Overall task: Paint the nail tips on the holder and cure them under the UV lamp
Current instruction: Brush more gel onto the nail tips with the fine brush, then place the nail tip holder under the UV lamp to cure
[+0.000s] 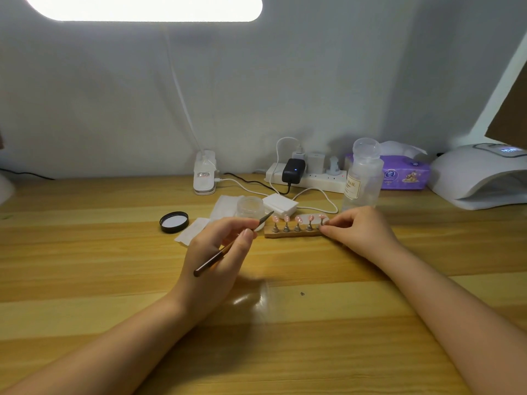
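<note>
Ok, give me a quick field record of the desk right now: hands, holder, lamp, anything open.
left hand: holds the brush like a pen, its tip near the holder's left end
right hand: fingers pinch the holder's right end
holder: wooden strip flat on the desk, five pink nail tips upright on stands
UV lamp: far right, display lit, nothing seen inside
jar: open behind the brush, black lid off to its left
clear bottle: upright behind the holder
</note>
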Tool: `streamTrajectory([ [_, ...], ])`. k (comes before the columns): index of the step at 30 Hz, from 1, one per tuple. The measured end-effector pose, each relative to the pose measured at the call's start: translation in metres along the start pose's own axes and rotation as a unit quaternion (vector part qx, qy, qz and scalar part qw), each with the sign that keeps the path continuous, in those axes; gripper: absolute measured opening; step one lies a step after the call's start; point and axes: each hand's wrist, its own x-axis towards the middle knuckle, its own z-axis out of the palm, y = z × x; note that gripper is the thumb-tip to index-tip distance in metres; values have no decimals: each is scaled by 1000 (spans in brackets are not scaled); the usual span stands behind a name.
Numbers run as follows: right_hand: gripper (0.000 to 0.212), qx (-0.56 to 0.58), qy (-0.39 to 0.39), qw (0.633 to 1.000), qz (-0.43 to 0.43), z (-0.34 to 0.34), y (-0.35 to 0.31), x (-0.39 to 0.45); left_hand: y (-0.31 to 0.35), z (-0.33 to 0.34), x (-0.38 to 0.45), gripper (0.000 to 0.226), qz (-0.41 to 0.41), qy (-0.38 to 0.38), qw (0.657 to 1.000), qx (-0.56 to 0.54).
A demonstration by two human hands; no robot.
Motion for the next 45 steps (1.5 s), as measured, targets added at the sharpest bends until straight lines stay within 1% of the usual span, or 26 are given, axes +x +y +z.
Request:
streamTrajectory([
  [2,21,-5,5,1000,-2,0,0,0,-1,0,0,22,-1,-1,1000,-1],
  [6,19,-14,11,1000,-2,2,1,2,0,0,-1,21,-1,-1,1000,-1],
  [12,22,-68,29,997,-24,7,-2,1,-1,0,0,21,1,-2,1000,12],
  [14,28,-67,10,998,-9,4,-2,2,0,0,-1,20,5,-2,1000,15],
  [17,43,-131,-52,990,-13,3,-6,4,1,0,-1,26,12,2,1000,20],
  [19,41,-146,-69,986,-33,1,-8,4,1,0,-2,27,13,0,1000,15],
  [24,26,-94,-31,989,-106,-3,-4,-2,0,-1,0,23,8,0,1000,1],
  [27,24,-45,-39,990,-126,-4,-6,-5,-2,-1,1,19,2,6,1000,-4],
  [31,20,13,-56,990,-129,-8,-10,-9,0,-3,0,17,2,27,1000,-4],
  [36,20,37,-68,990,-117,-16,-21,-13,3,-4,0,21,21,53,998,0],
  [40,22,27,-88,993,-74,-31,-35,-13,7,-4,2,20,33,71,997,-4],
  [43,24,44,-85,995,-40,-47,-38,-16,12,-1,4,20,34,83,996,-31],
  [45,25,65,-71,995,-27,-62,-35,-19,17,4,6,15,39,89,994,-56],
])
